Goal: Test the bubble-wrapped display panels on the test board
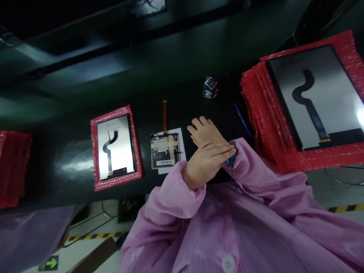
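Observation:
My left hand (205, 163) lies across the back of my right wrist. Its fingers are held together, their tips on a blue wrist strap (232, 155) at the cuff; its thumb is hidden. Bent at the wrist, my right hand (207, 132) holds nothing, its fingers apart and pointing away to the left. Left of both hands sits a small circuit board (165, 151) with pale yellow tape, on a white sheet (182, 146). An orange-brown flex cable (165, 115) extends from the board's far edge.
A display panel (118, 151) with a dark ribbon lies on red bubble wrap (138, 168) at left. At right, another display panel (327, 110) tops a stack of red bubble-wrap sheets (261, 113). A shiny metal object (210, 88) and a blue pen-like stick (242, 117) lie beyond my hands. More red wrap (13, 167) is far left.

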### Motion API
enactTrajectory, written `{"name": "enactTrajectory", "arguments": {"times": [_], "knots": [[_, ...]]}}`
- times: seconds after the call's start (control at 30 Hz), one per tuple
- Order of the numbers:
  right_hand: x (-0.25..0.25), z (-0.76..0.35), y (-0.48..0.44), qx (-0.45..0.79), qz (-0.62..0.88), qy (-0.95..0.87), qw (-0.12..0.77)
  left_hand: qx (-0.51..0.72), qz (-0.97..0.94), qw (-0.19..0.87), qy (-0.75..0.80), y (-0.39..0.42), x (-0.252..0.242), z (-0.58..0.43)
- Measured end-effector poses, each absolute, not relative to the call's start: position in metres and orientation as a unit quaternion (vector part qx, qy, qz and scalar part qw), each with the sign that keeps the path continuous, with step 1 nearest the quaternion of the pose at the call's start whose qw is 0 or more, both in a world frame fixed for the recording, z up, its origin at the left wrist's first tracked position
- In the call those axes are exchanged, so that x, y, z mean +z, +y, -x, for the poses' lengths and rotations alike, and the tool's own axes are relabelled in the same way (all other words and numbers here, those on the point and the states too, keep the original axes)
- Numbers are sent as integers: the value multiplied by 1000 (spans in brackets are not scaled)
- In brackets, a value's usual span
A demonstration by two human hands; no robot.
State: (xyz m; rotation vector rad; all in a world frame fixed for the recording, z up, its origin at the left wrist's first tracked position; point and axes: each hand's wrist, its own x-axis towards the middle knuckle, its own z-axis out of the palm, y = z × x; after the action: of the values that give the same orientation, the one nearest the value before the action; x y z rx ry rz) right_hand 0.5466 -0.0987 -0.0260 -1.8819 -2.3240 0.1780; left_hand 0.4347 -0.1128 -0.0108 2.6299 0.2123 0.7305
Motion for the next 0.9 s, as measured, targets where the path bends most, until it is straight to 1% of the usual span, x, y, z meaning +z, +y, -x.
{"name": "enactTrajectory", "arguments": {"times": [0.1,0.2,0.5,0.63,0.73,0.83,0.9], "knots": [[-25,-548,-98,65,624,-775,73,301,-942,127,75,-116,-18,-436],[-27,-549,-96,69,622,-776,75,338,-934,84,74,-118,-26,-437],[-28,-545,-95,64,628,-771,82,400,-908,110,58,-118,-34,-443],[-30,-542,-97,60,623,-774,97,456,-884,75,72,-122,-30,-453],[-32,-549,-94,92,611,-776,127,473,-876,47,84,-127,-28,-450],[-32,-558,-90,133,621,-754,165,462,-883,14,81,-133,-29,-440],[-32,-562,-87,136,631,-743,177,446,-891,-3,81,-137,-31,-434]]}}
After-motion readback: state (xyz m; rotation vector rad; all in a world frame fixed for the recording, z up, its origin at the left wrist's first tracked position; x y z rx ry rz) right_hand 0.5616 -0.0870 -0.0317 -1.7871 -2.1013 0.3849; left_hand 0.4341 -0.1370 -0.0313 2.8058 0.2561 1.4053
